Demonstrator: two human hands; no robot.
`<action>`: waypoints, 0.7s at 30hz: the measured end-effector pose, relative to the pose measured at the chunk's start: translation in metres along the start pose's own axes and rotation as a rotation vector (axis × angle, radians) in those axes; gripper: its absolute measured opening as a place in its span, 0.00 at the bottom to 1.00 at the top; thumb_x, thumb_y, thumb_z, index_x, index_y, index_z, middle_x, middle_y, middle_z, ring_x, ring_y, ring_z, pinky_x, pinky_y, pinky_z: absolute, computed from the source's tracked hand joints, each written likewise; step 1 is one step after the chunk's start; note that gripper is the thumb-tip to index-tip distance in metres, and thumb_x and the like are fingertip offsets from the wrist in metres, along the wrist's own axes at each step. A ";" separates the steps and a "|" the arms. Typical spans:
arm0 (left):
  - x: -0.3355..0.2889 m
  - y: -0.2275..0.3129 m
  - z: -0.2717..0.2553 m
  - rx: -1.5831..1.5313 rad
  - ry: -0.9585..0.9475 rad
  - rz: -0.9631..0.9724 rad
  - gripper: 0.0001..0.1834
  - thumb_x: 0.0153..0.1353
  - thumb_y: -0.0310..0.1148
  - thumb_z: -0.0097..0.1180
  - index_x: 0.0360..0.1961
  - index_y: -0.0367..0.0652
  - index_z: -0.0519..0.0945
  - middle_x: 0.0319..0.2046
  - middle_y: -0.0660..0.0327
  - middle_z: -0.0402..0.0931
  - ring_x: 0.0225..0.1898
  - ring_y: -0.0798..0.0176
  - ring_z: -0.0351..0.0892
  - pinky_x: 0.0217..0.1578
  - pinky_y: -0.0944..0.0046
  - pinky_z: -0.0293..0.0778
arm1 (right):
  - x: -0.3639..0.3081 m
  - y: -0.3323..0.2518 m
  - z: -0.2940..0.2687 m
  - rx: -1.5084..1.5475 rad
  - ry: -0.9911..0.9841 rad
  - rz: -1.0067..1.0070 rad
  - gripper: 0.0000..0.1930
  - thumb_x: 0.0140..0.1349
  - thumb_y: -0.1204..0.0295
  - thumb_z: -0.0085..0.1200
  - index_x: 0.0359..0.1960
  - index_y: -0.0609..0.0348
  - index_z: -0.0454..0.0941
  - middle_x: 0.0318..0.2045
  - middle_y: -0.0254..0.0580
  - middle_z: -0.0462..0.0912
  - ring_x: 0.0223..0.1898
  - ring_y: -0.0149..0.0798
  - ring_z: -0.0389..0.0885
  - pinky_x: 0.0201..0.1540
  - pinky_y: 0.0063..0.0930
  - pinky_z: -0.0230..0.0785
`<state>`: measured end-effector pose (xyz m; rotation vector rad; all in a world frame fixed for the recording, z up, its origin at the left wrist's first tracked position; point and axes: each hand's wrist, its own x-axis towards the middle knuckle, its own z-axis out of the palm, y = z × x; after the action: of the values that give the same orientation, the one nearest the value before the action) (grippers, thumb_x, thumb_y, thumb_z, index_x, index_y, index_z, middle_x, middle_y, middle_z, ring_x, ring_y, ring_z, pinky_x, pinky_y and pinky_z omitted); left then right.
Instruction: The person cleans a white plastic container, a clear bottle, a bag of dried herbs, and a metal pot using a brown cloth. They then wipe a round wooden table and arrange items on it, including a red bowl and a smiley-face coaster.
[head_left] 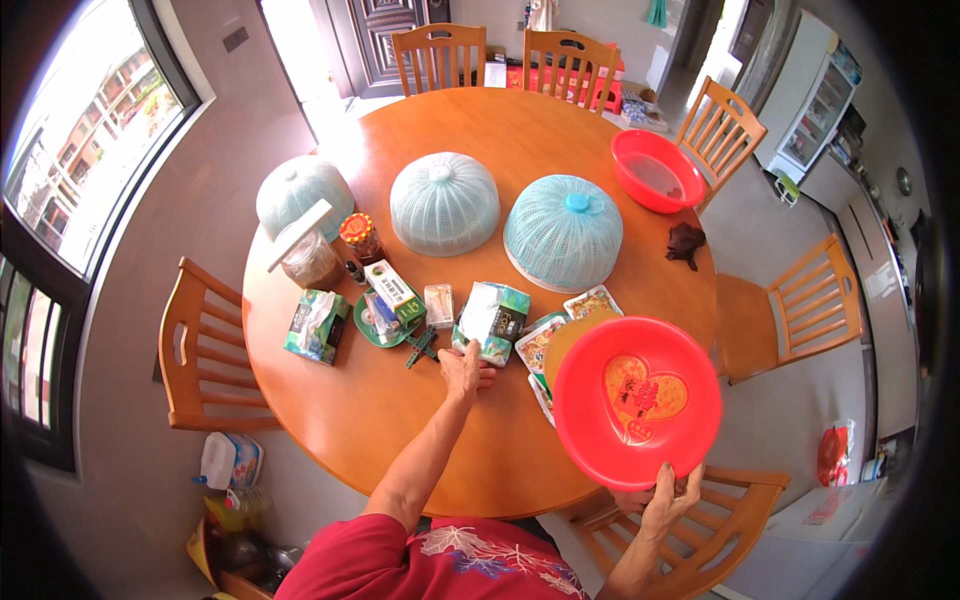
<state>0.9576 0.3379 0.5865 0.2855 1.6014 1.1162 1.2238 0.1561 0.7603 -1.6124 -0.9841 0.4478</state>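
Observation:
My right hand (668,503) grips the near rim of a red plastic basin (590,410), tilted up at the right front of the table. Gold and red heart decoration covers its bottom. My left hand (466,374) has its fingers bent against the near end of a green-and-white tissue pack (487,318). Just left of that hand lies a dark green cross-shaped piece (421,346). Several printed flat packets (533,345) and a tan round-edged item (570,343) are partly hidden behind the basin.
Three mesh food covers (445,205) stand across the round wooden table (390,420). Left of centre are jars (361,238), a green dish (368,325) with a small box, and another tissue pack (317,326). A second red basin (657,172) sits far right; wooden chairs (215,350) surround the table.

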 end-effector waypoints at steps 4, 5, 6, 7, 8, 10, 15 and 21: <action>-0.004 0.002 0.001 0.222 0.111 0.123 0.13 0.60 0.37 0.51 0.33 0.39 0.64 0.19 0.55 0.76 0.15 0.60 0.78 0.12 0.61 0.73 | 0.013 0.026 -0.012 -0.014 -0.024 0.004 0.21 0.54 0.81 0.48 0.53 0.71 0.69 0.48 0.47 0.71 0.47 0.40 0.72 0.49 0.32 0.65; -0.004 0.001 0.001 0.207 0.125 0.198 0.12 0.61 0.36 0.51 0.33 0.39 0.64 0.19 0.56 0.76 0.15 0.61 0.78 0.12 0.61 0.72 | 0.016 0.030 -0.014 -0.013 -0.027 0.007 0.21 0.54 0.81 0.48 0.53 0.71 0.69 0.48 0.48 0.71 0.47 0.40 0.72 0.49 0.32 0.65; -0.003 -0.001 -0.001 0.192 0.141 0.273 0.11 0.62 0.36 0.50 0.32 0.39 0.64 0.19 0.56 0.76 0.15 0.61 0.78 0.12 0.62 0.72 | 0.019 0.033 -0.015 -0.011 -0.051 0.013 0.21 0.55 0.81 0.48 0.53 0.71 0.69 0.47 0.47 0.72 0.46 0.40 0.72 0.49 0.32 0.65; -0.009 0.004 -0.002 0.177 0.157 0.346 0.10 0.63 0.35 0.49 0.32 0.39 0.65 0.18 0.57 0.75 0.14 0.62 0.77 0.12 0.63 0.72 | 0.022 0.035 -0.016 -0.013 -0.076 0.019 0.21 0.55 0.81 0.48 0.53 0.71 0.69 0.47 0.47 0.72 0.46 0.39 0.72 0.48 0.31 0.66; -0.015 0.009 -0.001 0.123 0.139 0.400 0.09 0.64 0.34 0.48 0.32 0.40 0.65 0.18 0.57 0.75 0.14 0.63 0.77 0.12 0.64 0.72 | 0.025 0.036 -0.016 -0.014 -0.102 0.025 0.21 0.55 0.81 0.48 0.53 0.71 0.69 0.46 0.47 0.73 0.45 0.39 0.73 0.48 0.31 0.66; -0.024 0.025 -0.004 0.038 0.097 0.497 0.05 0.66 0.29 0.45 0.34 0.40 0.66 0.21 0.58 0.74 0.12 0.66 0.74 0.09 0.68 0.71 | 0.029 0.032 -0.013 0.052 -0.119 0.044 0.20 0.56 0.81 0.47 0.52 0.72 0.69 0.45 0.46 0.73 0.44 0.37 0.73 0.47 0.30 0.66; -0.046 0.071 -0.049 -0.264 0.072 0.597 0.03 0.65 0.28 0.47 0.34 0.41 0.67 0.20 0.57 0.75 0.12 0.65 0.75 0.12 0.66 0.75 | 0.034 0.015 -0.005 0.103 -0.136 0.047 0.18 0.59 0.81 0.47 0.52 0.72 0.68 0.42 0.45 0.75 0.39 0.33 0.74 0.42 0.26 0.68; -0.021 0.107 -0.175 -0.275 0.346 0.605 0.05 0.63 0.27 0.46 0.33 0.39 0.64 0.18 0.59 0.72 0.13 0.64 0.75 0.13 0.64 0.78 | 0.015 -0.008 0.020 0.178 -0.229 0.073 0.17 0.57 0.80 0.47 0.49 0.71 0.69 0.36 0.40 0.76 0.35 0.31 0.74 0.40 0.23 0.67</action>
<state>0.7760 0.2914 0.6725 0.4254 1.6777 1.9170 1.2148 0.1800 0.7652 -1.4614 -1.0262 0.7626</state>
